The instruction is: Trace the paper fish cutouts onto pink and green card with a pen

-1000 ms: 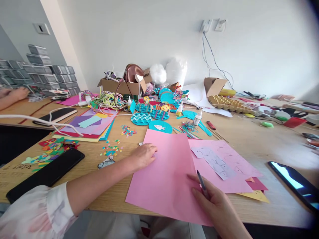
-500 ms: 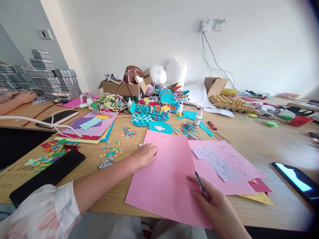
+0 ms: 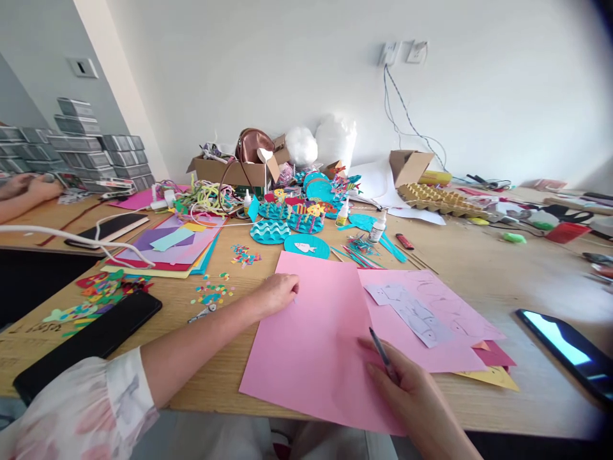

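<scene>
A large pink sheet of paper (image 3: 311, 345) lies at the table's front edge, its near corner reaching past it. My left hand (image 3: 280, 295) is closed over the sheet's upper left edge; a tiny pale bit shows at its fingertips, too small to name. My right hand (image 3: 407, 386) holds a dark pen (image 3: 383, 354), tip pointing up and away, while its thumb and fingers lie at the sheet's right edge. Beside it, a second pink sheet (image 3: 460, 291) bears pencil lines, with a pale cut strip of fish drawings (image 3: 414, 313) on top.
Left lie a black phone (image 3: 90, 338), paper dots (image 3: 213, 291) and stacked coloured papers (image 3: 177, 255). Beyond are blue sea-themed crafts (image 3: 306, 217), a glue bottle (image 3: 377, 229) and a cardboard box (image 3: 230, 174). A lit phone (image 3: 565, 351) lies right. Another person's hands (image 3: 41, 189) are far left.
The view has shifted slightly. My left hand has tucked in a little, and the small grey piece beyond it no longer shows. My right hand keeps the pen in nearly the same pose.
</scene>
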A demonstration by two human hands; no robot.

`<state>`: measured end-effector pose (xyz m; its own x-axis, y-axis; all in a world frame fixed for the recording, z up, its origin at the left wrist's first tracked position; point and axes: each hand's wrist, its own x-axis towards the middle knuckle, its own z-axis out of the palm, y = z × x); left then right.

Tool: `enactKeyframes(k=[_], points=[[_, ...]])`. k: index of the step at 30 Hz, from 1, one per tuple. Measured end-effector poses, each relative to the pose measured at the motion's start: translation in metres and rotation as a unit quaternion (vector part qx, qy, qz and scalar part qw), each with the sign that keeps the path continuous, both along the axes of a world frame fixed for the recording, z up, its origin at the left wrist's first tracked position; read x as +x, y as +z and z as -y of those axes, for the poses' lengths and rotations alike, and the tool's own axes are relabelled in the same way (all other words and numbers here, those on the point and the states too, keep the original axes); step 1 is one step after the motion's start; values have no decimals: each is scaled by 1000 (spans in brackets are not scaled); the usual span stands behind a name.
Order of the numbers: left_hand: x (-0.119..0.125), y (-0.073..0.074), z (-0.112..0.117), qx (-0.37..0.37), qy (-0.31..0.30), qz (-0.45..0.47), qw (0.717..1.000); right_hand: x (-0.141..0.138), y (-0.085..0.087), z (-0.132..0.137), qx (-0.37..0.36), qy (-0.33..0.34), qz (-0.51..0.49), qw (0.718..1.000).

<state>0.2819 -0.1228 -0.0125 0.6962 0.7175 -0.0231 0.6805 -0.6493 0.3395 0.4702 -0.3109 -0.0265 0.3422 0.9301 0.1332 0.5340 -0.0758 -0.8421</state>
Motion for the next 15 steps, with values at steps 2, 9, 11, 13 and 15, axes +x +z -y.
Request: enactKeyframes(k=[2,9,11,13,15], points=[[-2,3,-3,-14,-14,-14,1000,1,-1,0,-3,4,7,1000],[-2,3,0,-13,-55,-52,997,4,0,0,-28,40,51,998],[-1,2,2,-5,-57,-55,997,3,2,0,-34,36,48,998],[1,2,2,0,-59,-58,997,2,2,1,-30,24,40,998],[2,2,2,1,-61,-61,996,3,2,1,-26,27,38,999]])
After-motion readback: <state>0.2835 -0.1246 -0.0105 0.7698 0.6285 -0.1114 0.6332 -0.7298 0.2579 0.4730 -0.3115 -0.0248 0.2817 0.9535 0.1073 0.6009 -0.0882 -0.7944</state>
